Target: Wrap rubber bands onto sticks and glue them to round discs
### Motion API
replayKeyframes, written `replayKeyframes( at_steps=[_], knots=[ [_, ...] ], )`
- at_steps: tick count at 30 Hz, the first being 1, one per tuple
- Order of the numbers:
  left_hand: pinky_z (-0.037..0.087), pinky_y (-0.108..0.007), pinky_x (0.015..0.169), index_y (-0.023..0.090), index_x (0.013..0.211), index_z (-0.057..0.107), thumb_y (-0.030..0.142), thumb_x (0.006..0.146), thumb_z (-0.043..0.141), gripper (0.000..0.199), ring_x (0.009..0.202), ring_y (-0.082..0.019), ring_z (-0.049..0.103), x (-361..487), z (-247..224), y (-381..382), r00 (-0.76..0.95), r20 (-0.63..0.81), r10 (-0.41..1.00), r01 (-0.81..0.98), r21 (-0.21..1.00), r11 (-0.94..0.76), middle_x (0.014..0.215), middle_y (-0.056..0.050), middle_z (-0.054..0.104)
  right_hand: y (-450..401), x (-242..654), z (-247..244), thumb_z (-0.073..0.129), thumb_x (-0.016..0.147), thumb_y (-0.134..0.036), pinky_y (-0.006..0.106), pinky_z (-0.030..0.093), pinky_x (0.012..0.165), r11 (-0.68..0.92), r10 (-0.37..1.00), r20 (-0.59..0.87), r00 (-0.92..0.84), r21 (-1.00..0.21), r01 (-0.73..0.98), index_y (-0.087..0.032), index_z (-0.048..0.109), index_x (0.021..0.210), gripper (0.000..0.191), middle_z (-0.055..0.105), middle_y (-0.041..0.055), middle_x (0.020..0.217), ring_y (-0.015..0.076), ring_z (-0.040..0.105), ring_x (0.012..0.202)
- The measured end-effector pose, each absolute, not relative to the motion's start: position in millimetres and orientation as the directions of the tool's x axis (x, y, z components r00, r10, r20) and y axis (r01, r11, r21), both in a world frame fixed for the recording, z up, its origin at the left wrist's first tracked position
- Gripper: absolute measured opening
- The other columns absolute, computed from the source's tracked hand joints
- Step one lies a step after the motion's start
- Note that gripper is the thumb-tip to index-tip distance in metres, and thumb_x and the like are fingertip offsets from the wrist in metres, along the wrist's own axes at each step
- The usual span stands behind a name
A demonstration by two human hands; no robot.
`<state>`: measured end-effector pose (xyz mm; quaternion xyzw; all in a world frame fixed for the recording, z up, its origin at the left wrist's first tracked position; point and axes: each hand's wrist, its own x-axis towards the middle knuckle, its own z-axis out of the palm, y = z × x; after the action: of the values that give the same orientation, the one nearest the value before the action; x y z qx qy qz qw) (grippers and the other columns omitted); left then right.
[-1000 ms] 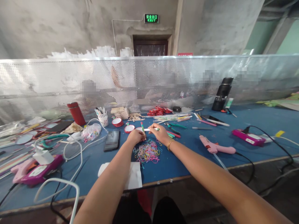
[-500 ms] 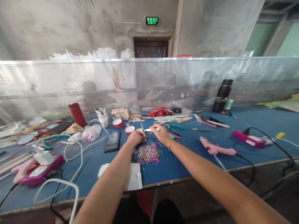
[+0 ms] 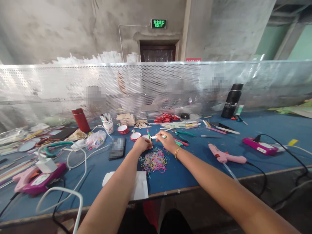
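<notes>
Little has been moved since the earlier frame: the whole view has been tipped up a bit, so the exit sign (image 3: 159, 24) is seen lower down, while both hands are kept in nearly the same spot over the blue table (image 3: 180, 177). A small painted stick (image 3: 148, 133), with red and green on it, is held up by the left hand (image 3: 143, 145), and its fingers are pinched on the low end. A white marker (image 3: 160, 137) with a green end is held by the right hand (image 3: 167, 141), with the thumb and fingers closed around it. The marker is pointed at the stick, and its tip seems to be touching the side, but that spot is too small to be sure. The stick is held just past a pile of colored bands (image 3: 154, 160), which is spread on the table between the arms. A round red-rimmed piece (image 3: 135, 136) is seen near the left hand, on its far side. Green-handled pliers (image 3: 185, 133) are laid past the right hand. A black phone (image 3: 117, 149) is set to the left of the left hand, and a white sheet (image 3: 142, 186) is partly hidden under the left arm. Farther right, a pink glue gun (image 3: 226, 157) is rested on the table
</notes>
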<state>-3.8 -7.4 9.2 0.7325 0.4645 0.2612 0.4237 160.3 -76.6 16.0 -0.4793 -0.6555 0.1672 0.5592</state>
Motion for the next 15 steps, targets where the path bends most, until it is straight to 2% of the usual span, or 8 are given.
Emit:
replayKeyframes(
  at_steps=[7,15],
  knots=[
    [0.039,-0.018,0.046,0.014,0.062,0.064,0.016,0.066,0.063,0.004,0.048,-0.009,0.052,-3.1,9.5,-7.6,0.417,-0.02,0.909,0.47,0.86,-0.196,0.056,-0.002,0.063,-75.9,161.0,15.0,0.047,0.082,-0.035,0.026,0.041,0.066,0.523,0.794,0.604,0.063,-0.733,0.436,-0.02,0.058,0.075,0.02,0.065,-0.0004,0.07,0.0152,0.056,0.067],
    [0.042,-0.018,0.049,0.014,0.063,0.064,0.019,0.065,0.067,0.006,0.05,-0.009,0.054,-2.7,11.8,-9.6,0.396,-0.036,0.918,0.49,0.853,-0.178,0.057,-0.002,0.063,-77.8,159.9,17.2,0.048,0.082,-0.034,0.026,0.041,0.068,0.504,0.801,0.593,0.078,-0.739,0.447,-0.02,0.058,0.075,0.018,0.065,-0.0002,0.069,0.0152,0.057,0.068]
  ],
)
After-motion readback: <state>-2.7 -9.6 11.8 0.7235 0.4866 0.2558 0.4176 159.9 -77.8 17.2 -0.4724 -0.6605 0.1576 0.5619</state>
